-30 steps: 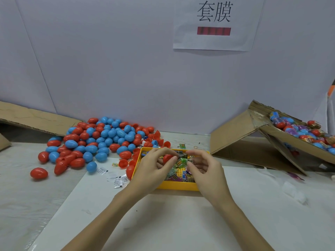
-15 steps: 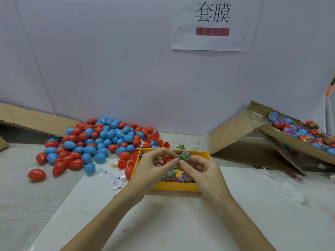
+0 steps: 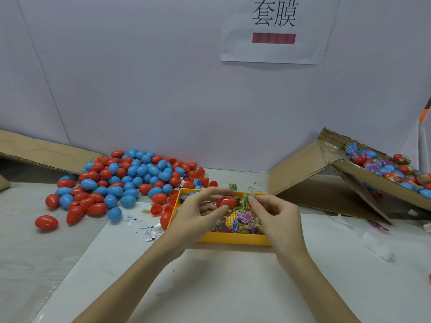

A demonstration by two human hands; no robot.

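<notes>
Above egg (image 3: 226, 202) and packet (image 3: 247, 202), sign (image 3: 273, 30) "套膜"

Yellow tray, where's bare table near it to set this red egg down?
Bare white sheet lies on the near side of the yellow tray and right of it, before the cardboard box. Left is crowded: the egg pile and loose sachets.

egg (image 3: 225, 202): glossy plastic | tray (image 3: 233, 238): matt plastic | box (image 3: 300, 169): rough cardboard
</notes>
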